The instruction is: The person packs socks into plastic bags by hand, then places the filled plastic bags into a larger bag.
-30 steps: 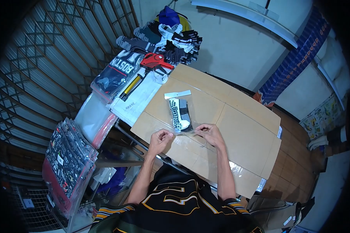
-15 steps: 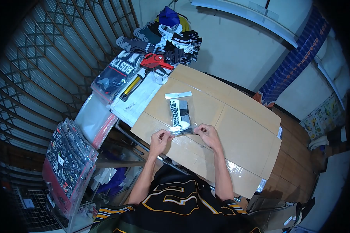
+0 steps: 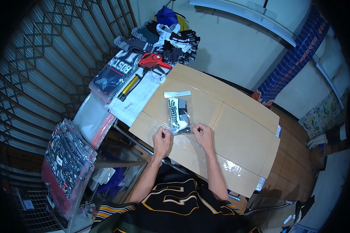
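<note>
A clear plastic bag (image 3: 188, 101) with a white header strip lies on the cardboard. Inside it is a pair of folded socks (image 3: 175, 112), white with dark grip pads and a grey and black part. My left hand (image 3: 161, 141) is closed at the bag's lower left corner, fingers curled in a pinch. At the lower right corner, my right hand (image 3: 203, 136) pinches the plastic edge between thumb and fingers. The fingertips partly cover both corners.
Flattened cardboard (image 3: 245, 136) covers the table. Behind to the left are a red tape dispenser (image 3: 151, 61), a bagged jersey (image 3: 118, 73) and a heap of socks (image 3: 175, 42). Bagged dark garments (image 3: 68, 159) stand at the left, beside a folding metal gate (image 3: 46, 73).
My right hand has shifted slightly left, toward the bag. The fingers of my left hand are curled more tightly. The bag stays in nearly the same place on the cardboard.
</note>
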A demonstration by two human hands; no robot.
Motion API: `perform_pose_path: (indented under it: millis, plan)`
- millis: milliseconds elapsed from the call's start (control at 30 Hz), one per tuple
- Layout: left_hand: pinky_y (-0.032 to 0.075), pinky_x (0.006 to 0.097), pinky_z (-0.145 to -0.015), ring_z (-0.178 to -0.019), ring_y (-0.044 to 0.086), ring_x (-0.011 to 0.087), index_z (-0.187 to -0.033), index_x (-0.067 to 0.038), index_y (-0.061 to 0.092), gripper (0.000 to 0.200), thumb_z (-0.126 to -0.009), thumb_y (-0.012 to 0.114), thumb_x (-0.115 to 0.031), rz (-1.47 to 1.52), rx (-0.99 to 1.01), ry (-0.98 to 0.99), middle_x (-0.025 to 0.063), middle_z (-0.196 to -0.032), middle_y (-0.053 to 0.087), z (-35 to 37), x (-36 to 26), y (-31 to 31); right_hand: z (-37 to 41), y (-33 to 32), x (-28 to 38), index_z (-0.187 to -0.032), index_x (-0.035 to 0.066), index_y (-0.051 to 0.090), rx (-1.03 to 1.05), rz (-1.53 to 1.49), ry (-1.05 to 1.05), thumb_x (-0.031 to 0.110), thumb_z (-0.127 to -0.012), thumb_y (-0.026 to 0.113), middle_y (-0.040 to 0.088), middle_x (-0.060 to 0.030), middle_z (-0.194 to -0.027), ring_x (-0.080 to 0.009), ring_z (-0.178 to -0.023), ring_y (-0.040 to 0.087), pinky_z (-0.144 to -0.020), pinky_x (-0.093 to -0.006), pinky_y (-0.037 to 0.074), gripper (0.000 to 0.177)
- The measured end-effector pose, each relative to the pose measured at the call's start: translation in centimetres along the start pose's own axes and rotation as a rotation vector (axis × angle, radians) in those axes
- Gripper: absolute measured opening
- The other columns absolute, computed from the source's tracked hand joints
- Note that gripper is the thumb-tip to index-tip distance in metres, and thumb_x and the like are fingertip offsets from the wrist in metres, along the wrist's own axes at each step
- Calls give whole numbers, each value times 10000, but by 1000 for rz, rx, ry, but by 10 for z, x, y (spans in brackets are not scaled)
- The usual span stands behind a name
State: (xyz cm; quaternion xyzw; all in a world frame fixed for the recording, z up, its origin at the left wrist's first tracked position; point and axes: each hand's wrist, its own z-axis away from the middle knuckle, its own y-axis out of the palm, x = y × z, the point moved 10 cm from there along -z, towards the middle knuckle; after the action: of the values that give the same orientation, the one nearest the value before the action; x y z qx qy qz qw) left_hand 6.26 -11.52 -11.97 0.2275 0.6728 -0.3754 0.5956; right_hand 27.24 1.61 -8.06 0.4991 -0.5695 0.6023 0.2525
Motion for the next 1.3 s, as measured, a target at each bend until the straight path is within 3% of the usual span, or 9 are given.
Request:
perform_pose_path:
  millis: [267, 333, 433, 767, 867, 933, 1033, 1167, 1300]
  plan:
    - [497, 343, -679, -735, 612, 209, -1022, 14, 661, 145, -972, 529, -17, -43, -35, 192, 130, -796, 611, 9, -22, 0, 1, -2, 5, -748, -50, 692, -48, -10, 48, 166, -815, 704, 655, -189, -638, -250, -571, 647, -593, -378, 506, 226]
    - [510, 370, -777, -840, 627, 285, -1166, -8, 687, 289, -938, 512, 21, -218, 78, 261, 160, -905, 622, 12, -31, 7, 0, -2, -3, -735, -10, 723, -87, -10, 75, 223, -814, 707, 658, -105, -597, -147, -552, 613, -561, -333, 477, 246]
    - [522, 366, -758, -840, 635, 293, -1189, -15, 699, 328, -921, 516, 33, -196, 74, 348, 150, -931, 633, 15, -46, 7, -2, -1, -9, -731, -11, 726, -104, -18, 99, 218, -811, 700, 669, -95, -599, -131, -552, 613, -563, -319, 482, 244]
    - [498, 271, -584, -708, 603, 151, -1090, -30, 730, 268, -829, 787, -7, -197, -28, 373, 94, -920, 626, 14, -59, 4, -3, -2, -10, -788, -13, 712, 47, -82, 227, 197, -820, 737, 672, -77, -621, -126, -574, 615, -574, -310, 491, 214]
    - [504, 282, -593, -665, 587, 152, -1065, -29, 739, 246, -827, 802, -21, -200, 12, 406, 81, -899, 618, 9, -75, 1, -2, -17, 10, -1000, 17, 715, 17, -102, 224, 221, -791, 820, 742, -136, -919, -206, -844, 700, -756, -353, 557, 310]
    - [451, 242, -552, -693, 569, 108, -1053, -34, 754, 276, -788, 815, 7, -213, 62, 445, 77, -952, 628, 8, -89, 0, 4, -35, 70, -1149, 46, 673, -23, -55, -163, 181, -759, 863, 670, -185, -1259, -298, -1196, 620, -1002, -422, 514, 454]
    - [501, 292, -683, -806, 602, 160, -1030, -30, 753, 275, -766, 827, -3, -209, 136, 450, 94, -981, 622, 5, -111, -1, 3, -31, 103, -1120, 37, 693, 165, -6, -276, 99, -747, 853, 590, -176, -1406, -310, -1347, 525, -1112, -449, 445, 410]
    - [502, 351, -855, -937, 607, 226, -1019, -35, 754, 284, -747, 833, -11, -256, 94, 663, 123, -1041, 626, 11, -163, -6, -7, -37, 125, -1095, 47, 721, 254, 66, -451, 59, -749, 830, 644, -177, -1339, -326, -1306, 544, -1097, -432, 453, 363]
    - [477, 370, -949, -1034, 611, 221, -893, -14, 679, 206, -775, 846, -43, -30, 218, 584, 141, -1113, 648, 5, -189, -1, -22, -47, 121, -999, 26, 729, 368, -261, -279, 78, -793, 828, 737, -101, -1110, -238, -1127, 654, -1022, -385, 485, 235]
